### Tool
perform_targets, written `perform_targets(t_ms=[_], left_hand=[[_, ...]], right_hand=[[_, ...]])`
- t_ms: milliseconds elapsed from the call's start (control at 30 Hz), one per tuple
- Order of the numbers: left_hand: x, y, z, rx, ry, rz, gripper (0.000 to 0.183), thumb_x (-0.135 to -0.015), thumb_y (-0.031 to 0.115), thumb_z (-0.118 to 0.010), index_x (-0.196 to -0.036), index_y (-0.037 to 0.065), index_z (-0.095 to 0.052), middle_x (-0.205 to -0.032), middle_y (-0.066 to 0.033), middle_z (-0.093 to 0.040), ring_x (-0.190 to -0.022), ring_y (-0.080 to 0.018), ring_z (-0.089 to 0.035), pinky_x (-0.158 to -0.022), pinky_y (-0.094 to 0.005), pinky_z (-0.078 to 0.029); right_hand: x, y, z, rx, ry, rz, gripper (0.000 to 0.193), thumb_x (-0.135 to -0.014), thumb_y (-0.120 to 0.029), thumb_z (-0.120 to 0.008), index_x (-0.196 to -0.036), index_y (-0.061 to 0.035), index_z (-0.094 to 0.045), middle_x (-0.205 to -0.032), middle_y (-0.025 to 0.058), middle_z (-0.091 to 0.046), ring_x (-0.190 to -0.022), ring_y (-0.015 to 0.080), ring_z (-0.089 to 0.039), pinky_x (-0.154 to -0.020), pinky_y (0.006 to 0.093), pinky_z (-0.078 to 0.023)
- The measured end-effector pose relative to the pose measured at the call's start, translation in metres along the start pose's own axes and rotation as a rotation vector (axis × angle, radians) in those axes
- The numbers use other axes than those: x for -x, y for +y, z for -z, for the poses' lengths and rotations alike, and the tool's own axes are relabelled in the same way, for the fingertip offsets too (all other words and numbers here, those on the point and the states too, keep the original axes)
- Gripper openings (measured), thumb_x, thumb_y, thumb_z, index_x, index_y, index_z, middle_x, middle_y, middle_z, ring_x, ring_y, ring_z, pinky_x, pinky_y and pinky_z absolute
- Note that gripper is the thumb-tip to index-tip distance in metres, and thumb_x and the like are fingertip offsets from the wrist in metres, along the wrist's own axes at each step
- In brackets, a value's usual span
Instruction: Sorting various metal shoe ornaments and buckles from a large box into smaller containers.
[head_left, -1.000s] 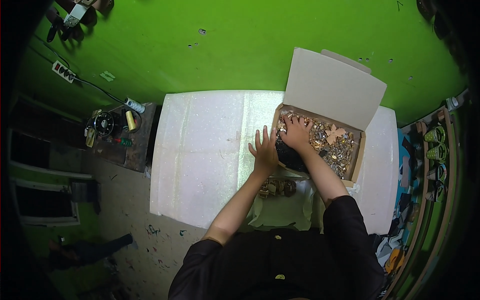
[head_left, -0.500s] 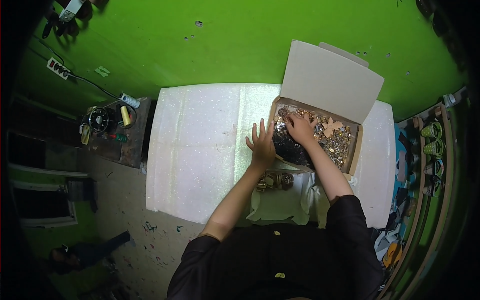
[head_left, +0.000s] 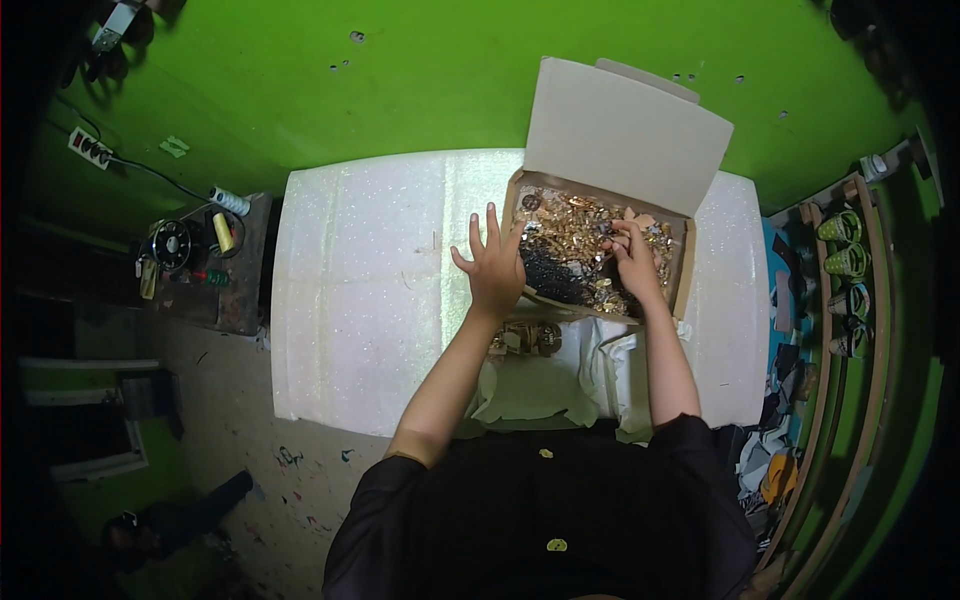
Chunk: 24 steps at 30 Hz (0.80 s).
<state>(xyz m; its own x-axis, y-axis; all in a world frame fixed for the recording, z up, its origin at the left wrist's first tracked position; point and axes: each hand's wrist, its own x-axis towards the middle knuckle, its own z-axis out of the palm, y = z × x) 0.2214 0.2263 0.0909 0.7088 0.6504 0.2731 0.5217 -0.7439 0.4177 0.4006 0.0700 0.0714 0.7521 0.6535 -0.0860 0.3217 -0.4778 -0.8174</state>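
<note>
An open cardboard box [head_left: 685, 268] stands on the white glittery sheet, its lid [head_left: 625, 130] tipped up at the back. Inside lies a loose heap of small shiny gold and silver pieces [head_left: 572, 212], with a patch of small black ones [head_left: 556, 268] at the front left. My left hand [head_left: 495, 275] is at the box's left wall, fingers spread, holding nothing. Over the right half of the heap, my right hand [head_left: 637, 264] has its fingers drawn together in a pinch. What lies between its fingertips is too small to make out.
Gold-coloured pieces [head_left: 525, 338] lie in front of the box beside pale crumpled material [head_left: 530, 385]. To the left, a small table [head_left: 230, 300] carries thread spools and a round dark object. Green sandals [head_left: 840, 225] sit on a wooden rack [head_left: 870, 330] at right. A person [head_left: 180, 520] is at lower left.
My right hand has moved from the heap's back left toward the right side of the box, and its fingers are now pinched. The left hand stays spread at the left wall. The whole view shifted slightly.
</note>
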Motion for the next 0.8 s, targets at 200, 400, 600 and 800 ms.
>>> perform_targets(t_ms=[200, 400, 600, 800], left_hand=[[-0.052, 0.019, -0.021, -0.001, -0.011, -0.293, 0.027, -0.077, 0.016, -0.062, -0.104, 0.017, -0.063, -0.133, -0.008, -0.044, -0.125, -0.0271, -0.036, -0.094, -0.0618, -0.022], [-0.08, 0.016, -0.076, -0.222, -0.143, -0.304, 0.024, -0.077, 0.013, -0.056, -0.099, 0.015, -0.066, -0.118, -0.0102, -0.047, -0.114, -0.0263, -0.04, -0.087, -0.0466, -0.03], [-0.091, 0.004, -0.095, -0.373, -0.236, -0.195, 0.03, -0.079, 0.026, -0.059, -0.107, 0.021, -0.066, -0.111, -0.0103, -0.044, -0.11, -0.0279, -0.037, -0.089, -0.0457, -0.028], [-0.093, 0.006, -0.083, -0.306, -0.267, -0.149, 0.023, -0.075, 0.027, -0.066, -0.096, 0.02, -0.069, -0.107, -0.0097, -0.046, -0.104, -0.0271, -0.04, -0.087, -0.0418, -0.03]], right_hand=[[0.027, 0.014, -0.011, -0.194, 0.333, -0.021, 0.021, -0.092, -0.016, -0.049, -0.113, -0.0132, -0.048, -0.097, -0.0009, -0.069, -0.096, 0.0117, -0.058, -0.097, 0.0402, -0.016], [0.047, 0.005, -0.012, 0.039, 0.488, 0.005, 0.021, -0.091, -0.019, -0.049, -0.11, -0.0117, -0.054, -0.097, -0.0031, -0.069, -0.1, 0.0138, -0.054, -0.1, 0.043, -0.013], [0.048, 0.0, -0.01, 0.032, 0.47, -0.032, 0.02, -0.091, -0.024, -0.049, -0.106, -0.0131, -0.057, -0.095, -0.0032, -0.068, -0.102, 0.0158, -0.053, -0.099, 0.0447, -0.016], [0.044, 0.007, -0.008, -0.021, 0.446, -0.05, 0.021, -0.09, -0.025, -0.049, -0.105, -0.0138, -0.058, -0.094, -0.0028, -0.068, -0.1, 0.017, -0.054, -0.099, 0.044, -0.018]])
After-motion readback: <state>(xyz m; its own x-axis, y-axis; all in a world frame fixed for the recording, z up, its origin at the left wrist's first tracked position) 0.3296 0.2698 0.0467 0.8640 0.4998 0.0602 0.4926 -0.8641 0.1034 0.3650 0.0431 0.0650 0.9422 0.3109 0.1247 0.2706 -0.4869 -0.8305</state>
